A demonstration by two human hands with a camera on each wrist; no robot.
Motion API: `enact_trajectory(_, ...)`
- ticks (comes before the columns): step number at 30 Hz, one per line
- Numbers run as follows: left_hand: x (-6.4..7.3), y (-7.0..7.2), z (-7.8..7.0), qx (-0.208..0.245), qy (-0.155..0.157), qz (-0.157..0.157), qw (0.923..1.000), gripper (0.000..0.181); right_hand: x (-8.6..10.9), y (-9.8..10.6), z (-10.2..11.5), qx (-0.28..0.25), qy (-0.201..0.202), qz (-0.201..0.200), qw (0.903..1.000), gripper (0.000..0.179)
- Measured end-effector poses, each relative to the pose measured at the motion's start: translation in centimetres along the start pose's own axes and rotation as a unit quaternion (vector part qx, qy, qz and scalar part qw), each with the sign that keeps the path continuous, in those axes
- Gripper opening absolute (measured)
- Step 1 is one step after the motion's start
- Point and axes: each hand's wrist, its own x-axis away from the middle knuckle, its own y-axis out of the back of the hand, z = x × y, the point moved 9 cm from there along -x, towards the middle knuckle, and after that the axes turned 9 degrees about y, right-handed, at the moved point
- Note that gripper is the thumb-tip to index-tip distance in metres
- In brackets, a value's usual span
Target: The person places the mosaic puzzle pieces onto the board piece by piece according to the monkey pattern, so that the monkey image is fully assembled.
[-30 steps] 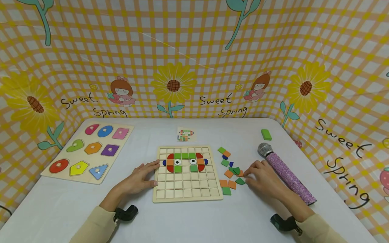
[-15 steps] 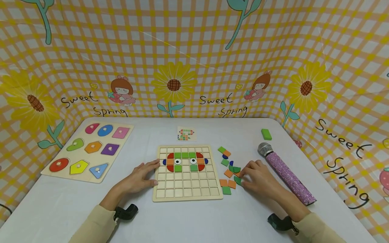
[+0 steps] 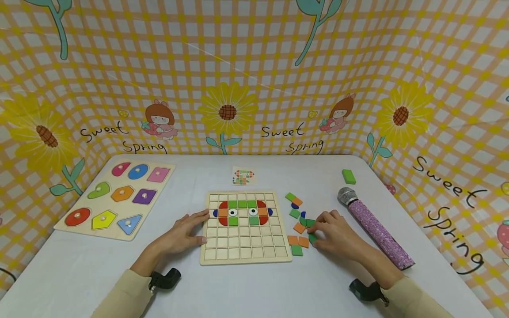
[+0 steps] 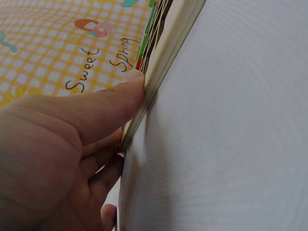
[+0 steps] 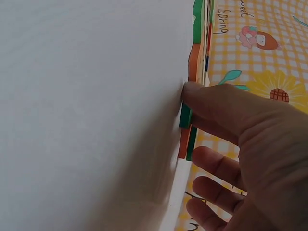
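Note:
In the head view, my left hand rests at the left edge of a square wooden grid board. Its fingers lie fairly straight, and in the left wrist view the thumb presses on the board's side. Red, green, orange and blue tiles and two eye pieces form a face in the upper grid. To the right of the board, my right hand pinches a dark green quarter-circle tile between thumb and index finger, low at the table. Another dark green tile lies right by its fingertips.
Loose orange square tiles, green tiles and blue half-circles lie between board and right hand. A pattern card lies behind the board. A knobbed shape puzzle is at the left. A glittery microphone and a green block lie right.
My right hand has moved left into the loose tiles, and its thumb and index finger now cover part of the dark green quarter-circle. The left hand stays at the board's edge.

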Motion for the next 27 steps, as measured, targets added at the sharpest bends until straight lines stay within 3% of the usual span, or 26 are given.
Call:
enact_trajectory(17,0.1,0.0,0.0,0.009,0.011,0.001,0.9999,0.067,1.3,0.4,-0.3,-0.036,0.005,0.010,0.9993,0.021)
enact_trajectory(22,0.1,0.0,0.0,0.008,0.012,0.001,0.9999,0.067,0.6,0.9,0.6,-0.037,0.021,-0.008,0.9991,0.021)
enact_trajectory(27,0.1,0.0,0.0,0.007,0.009,0.002,0.9999,0.067,-1.3,0.6,2.5,-0.049,0.025,-0.003,0.9985,0.019)
